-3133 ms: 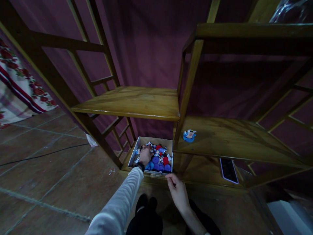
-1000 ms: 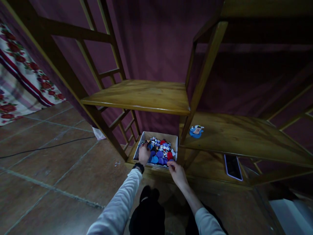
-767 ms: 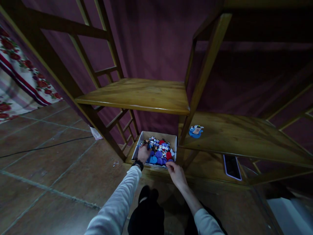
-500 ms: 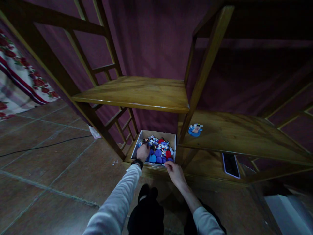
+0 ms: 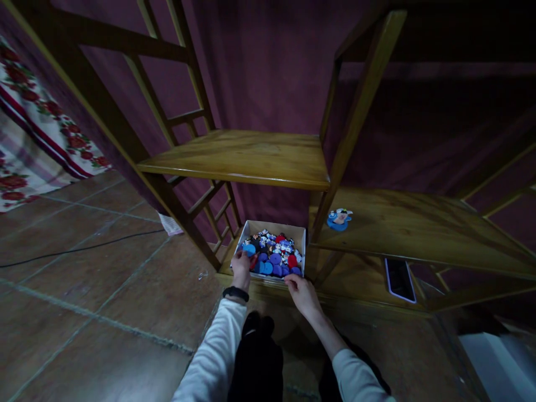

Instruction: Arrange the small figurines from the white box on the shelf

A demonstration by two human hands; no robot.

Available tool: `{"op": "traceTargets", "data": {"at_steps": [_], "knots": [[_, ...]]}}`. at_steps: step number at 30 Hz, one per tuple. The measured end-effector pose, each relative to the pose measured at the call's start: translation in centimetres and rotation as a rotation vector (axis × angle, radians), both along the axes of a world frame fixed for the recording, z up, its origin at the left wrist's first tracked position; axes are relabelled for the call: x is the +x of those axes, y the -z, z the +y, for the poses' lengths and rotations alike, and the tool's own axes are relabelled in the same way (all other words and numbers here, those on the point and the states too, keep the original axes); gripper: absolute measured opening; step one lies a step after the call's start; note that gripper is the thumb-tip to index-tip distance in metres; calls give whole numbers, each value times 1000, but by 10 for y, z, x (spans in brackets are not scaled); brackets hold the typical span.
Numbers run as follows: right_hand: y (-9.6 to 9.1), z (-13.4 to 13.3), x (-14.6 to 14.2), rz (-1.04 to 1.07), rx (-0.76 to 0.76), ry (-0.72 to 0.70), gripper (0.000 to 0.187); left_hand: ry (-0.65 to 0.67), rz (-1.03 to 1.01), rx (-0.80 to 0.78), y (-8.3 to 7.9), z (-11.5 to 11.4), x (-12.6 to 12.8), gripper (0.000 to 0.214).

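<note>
A white cardboard box (image 5: 302, 251) sits on the bottom shelf, filled with a jumble of small figures and flat round pieces (image 5: 274, 259) in blue, purple, red and white. My left hand (image 5: 242, 269), with a dark band at the wrist, is at the box's front left corner with fingers closed. A blue disc (image 5: 250, 249) shows just past its fingertips, and a bit of red is beside them; what they pinch is too small to tell. My right hand (image 5: 300, 290) has its fingers closed on the box's front rim near the right corner.
A wooden shelf board (image 5: 243, 156) overhangs the box. On the right-hand shelf stands a small figure with a blue base (image 5: 339, 219). Below it lies a dark tray-like object with a pale rim (image 5: 400, 280). A black cable (image 5: 84, 248) crosses the tiled floor.
My left hand has drawn back from inside the box toward its front left corner, and a blue disc now shows by its fingertips. My right hand stays at the front rim.
</note>
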State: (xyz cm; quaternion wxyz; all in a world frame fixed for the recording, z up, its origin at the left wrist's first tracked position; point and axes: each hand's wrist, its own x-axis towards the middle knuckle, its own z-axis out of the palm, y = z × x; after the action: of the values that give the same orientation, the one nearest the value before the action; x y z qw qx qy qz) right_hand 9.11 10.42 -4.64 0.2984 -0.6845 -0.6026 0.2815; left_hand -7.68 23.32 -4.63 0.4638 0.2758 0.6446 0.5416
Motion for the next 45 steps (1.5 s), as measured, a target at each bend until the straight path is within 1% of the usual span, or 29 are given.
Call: {"op": "traceTargets", "data": {"at_steps": [3,5,8,12,16,19,21,23,25,28,30,32,36,38,40,42,45], "knots": [[0,0,1,2,17,0,25,-96,-276,-25,-5,-14,-5,6],[0,-1,2,12,29,4,25,-123,-356,-6,-11,-22,-10,8],[-1,0,3,23,35,16,24,-140,-375,12,-21,-28,-15,10],[-1,1,3,5,32,26,24,-167,-396,57,-30,-29,-10,10],[1,2,3,-7,48,29,25,-219,-374,116,-34,-26,1,10],[3,5,4,-11,74,33,25,-209,-358,106,-35,-22,6,11],[3,13,5,-32,73,45,24,-204,-367,93,-35,-19,7,12],[1,26,5,-56,65,64,24,-218,-380,90,-36,-16,6,13],[-3,43,2,-77,61,74,25,-240,-395,75,-36,-14,3,14],[-9,71,-4,-110,58,54,27,-284,-427,38,-38,-12,-4,15],[-11,86,-10,-134,69,18,29,-305,-442,30,-41,-12,-11,17],[-10,96,-17,-150,69,-70,31,-314,-443,42,-43,-11,-20,18],[-2,99,-30,-176,56,-403,34,-305,-434,103,-48,-10,-37,17],[3,98,-33,-231,85,-517,35,-294,-442,138,-50,-8,-43,16],[5,99,-32,-301,95,-558,41,-289,-459,174,-51,-6,-46,15],[6,103,-28,-353,67,-563,43,-285,-475,197,-52,-5,-47,16],[3,113,-22,-401,-2,-540,34,-279,-499,206,-52,-3,-47,16]]}}
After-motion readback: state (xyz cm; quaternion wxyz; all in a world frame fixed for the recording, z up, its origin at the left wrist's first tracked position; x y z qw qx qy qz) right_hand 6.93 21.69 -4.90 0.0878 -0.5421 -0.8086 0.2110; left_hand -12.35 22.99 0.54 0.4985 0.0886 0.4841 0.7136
